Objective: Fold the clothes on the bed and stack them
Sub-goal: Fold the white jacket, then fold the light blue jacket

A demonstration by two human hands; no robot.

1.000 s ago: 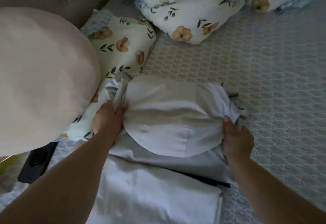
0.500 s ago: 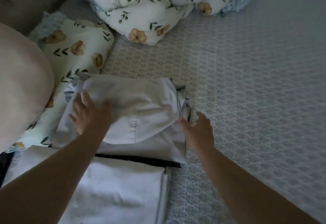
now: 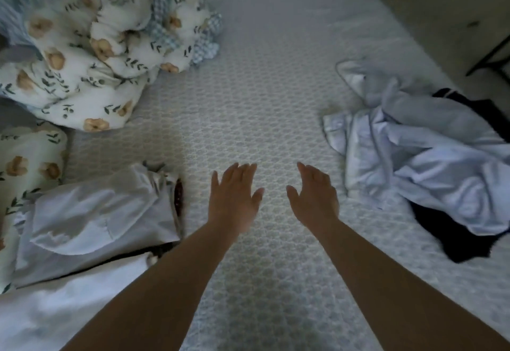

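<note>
Head view: folded white garment [image 3: 96, 212] tops the stack; left hand [image 3: 234, 198] and right hand [image 3: 314, 198] hover empty, fingers straight and together.

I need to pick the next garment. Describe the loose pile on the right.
The pile is unfolded: a crumpled pale blue-white cloth, thin and smooth-looking, with many creases, lying over a dark garment that shows at its near and far edges. It lies on the bed near the right edge. Neither hand touches it; the right hand is nearest.

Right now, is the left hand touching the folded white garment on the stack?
Apart. In the head view the left hand is open over bare mattress, a strip of mattress showing between it and the folded white garment.
</note>
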